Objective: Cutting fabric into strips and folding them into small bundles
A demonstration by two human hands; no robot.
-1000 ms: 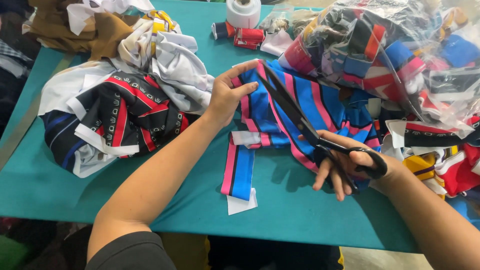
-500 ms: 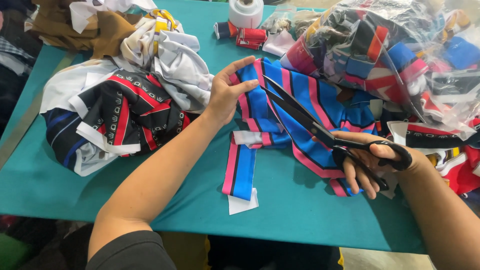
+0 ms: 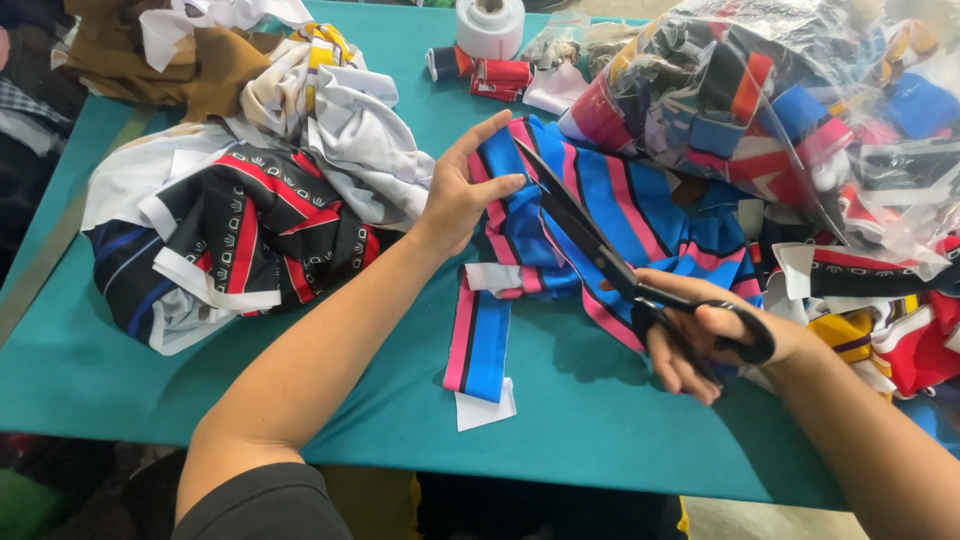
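Right now the right hand [image 3: 700,345] has its grip closed through the loops of a pair of black scissors [image 3: 600,255], thumb in one loop and fingers curled through the other. The long blades run up and away from that hand, toward the left hand [image 3: 462,195], and lie nearly shut across a blue cloth with pink and black stripes [image 3: 620,205].

The left hand rests on the far left edge of the cloth, just beside the blade tips. Its grip is loose: the fingers are spread and the thumb bent in, pressing the cloth down on the teal worktop [image 3: 350,400] rather than clasping it. A narrow striped strip with a white end [image 3: 480,350] hangs from the cloth toward the near edge, between the two forearms.

Left of the left hand sits a heap of black, red and white cloth [image 3: 230,240], with brown cloth [image 3: 150,60] beyond it. Past the right hand a clear plastic bag stuffed with coloured scraps [image 3: 790,110] touches the striped cloth. Beyond the left hand's fingertips stands a white tape roll [image 3: 490,25], near the far edge.
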